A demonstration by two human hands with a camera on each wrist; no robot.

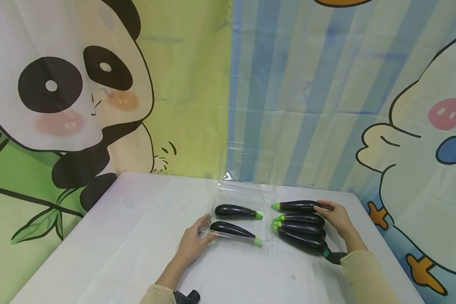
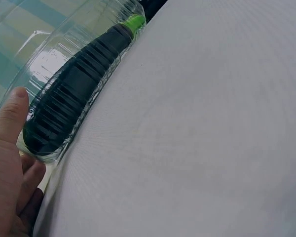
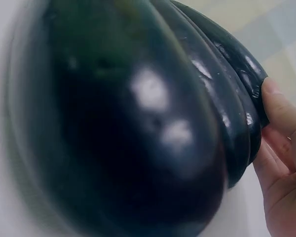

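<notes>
I see the left hand (image 1: 191,245) at the near-left corner of a clear plastic container (image 1: 243,192), thumb and fingers curled on its rim and gripping it; the left wrist view confirms the thumb on the wall. Two eggplants lie inside the container: the near eggplant (image 1: 233,230) just beside that hand, the far eggplant (image 1: 235,210) behind it, both with green stems pointing right. Lid stands open toward the cartoon backdrop (image 1: 80,93).

Right hand (image 1: 336,217) rests on the blunt ends of a row of four loose eggplants (image 1: 300,223) on the white tabletop (image 1: 118,253), just right of the container. Fingers touch the farthest one and curl lightly round its end; stems point left.
</notes>
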